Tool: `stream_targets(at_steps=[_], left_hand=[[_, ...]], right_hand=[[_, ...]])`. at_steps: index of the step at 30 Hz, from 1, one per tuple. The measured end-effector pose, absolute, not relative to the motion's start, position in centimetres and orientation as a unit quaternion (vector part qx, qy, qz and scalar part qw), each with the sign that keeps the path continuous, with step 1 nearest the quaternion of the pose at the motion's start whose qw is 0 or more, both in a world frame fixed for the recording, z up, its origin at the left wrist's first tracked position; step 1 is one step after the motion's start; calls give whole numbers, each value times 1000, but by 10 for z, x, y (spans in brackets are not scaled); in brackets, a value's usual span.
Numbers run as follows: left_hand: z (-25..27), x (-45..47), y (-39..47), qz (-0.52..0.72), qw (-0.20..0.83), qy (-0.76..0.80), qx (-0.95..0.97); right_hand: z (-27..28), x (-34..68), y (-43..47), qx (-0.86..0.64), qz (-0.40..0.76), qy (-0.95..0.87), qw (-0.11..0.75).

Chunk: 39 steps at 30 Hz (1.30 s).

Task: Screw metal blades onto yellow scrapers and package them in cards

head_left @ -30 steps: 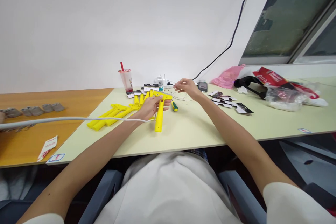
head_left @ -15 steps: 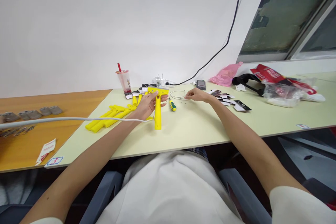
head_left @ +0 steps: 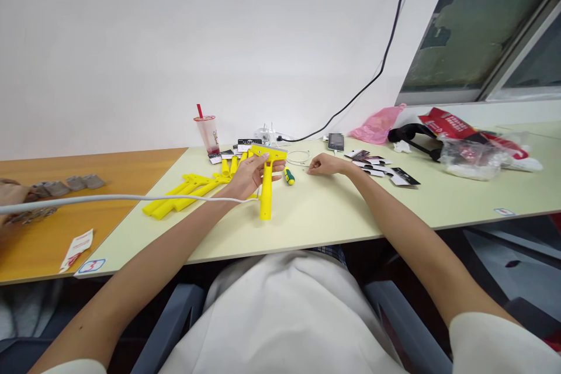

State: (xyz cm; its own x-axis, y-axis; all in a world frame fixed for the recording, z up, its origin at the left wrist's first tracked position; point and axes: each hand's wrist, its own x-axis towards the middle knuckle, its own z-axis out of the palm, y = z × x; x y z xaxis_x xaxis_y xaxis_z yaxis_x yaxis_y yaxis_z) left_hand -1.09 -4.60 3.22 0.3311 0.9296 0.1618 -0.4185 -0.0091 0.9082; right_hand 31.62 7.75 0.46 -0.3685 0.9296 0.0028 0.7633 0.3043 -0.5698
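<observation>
My left hand (head_left: 251, 177) grips a yellow scraper (head_left: 266, 190) near its wide head, the handle hanging toward me. Over the tabletop to the right, my right hand (head_left: 325, 164) has its fingertips pinched together down at the surface; whatever is between them is too small to make out. Between the hands lies a green and yellow screwdriver (head_left: 289, 176), partly behind the scraper. A white cable loop (head_left: 298, 157) rests just behind it. Several more yellow scrapers (head_left: 189, 193) lie in a pile left of my left hand.
A cup with a red straw (head_left: 207, 134) stands by the wall. Black and white cards (head_left: 405, 177) lie right of my right hand, near a phone (head_left: 336, 141), a pink bag (head_left: 379, 124) and plastic wrapping (head_left: 471, 158). Another person's hand (head_left: 12, 193) is at far left.
My right hand has curled its fingers more tightly at the tabletop. The scraper in my left hand has shifted slightly right and nearer. Another person's hand has come in at far left.
</observation>
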Motion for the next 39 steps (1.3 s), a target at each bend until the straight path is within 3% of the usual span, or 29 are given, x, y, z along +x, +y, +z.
stream_targets(at_steps=[13,19,23,27,34,39], left_hand=[[29,-9,-46,503,659,266,492],[26,-6,-45,488,662,290,489],[20,-3,-43,482,665,323,471],[15,-3,-42,487,669,336,450],[12,-3,-41,486,671,343,443],[11,-2,-43,479,674,339,449]], right_hand=[[-2,306,81,-534,209,-795,198],[10,284,61,-500,199,-787,302],[23,254,35,-385,304,-767,413],[27,226,13,-313,352,-779,414],[23,216,6,-323,303,-797,410],[18,215,8,-327,335,-780,415]])
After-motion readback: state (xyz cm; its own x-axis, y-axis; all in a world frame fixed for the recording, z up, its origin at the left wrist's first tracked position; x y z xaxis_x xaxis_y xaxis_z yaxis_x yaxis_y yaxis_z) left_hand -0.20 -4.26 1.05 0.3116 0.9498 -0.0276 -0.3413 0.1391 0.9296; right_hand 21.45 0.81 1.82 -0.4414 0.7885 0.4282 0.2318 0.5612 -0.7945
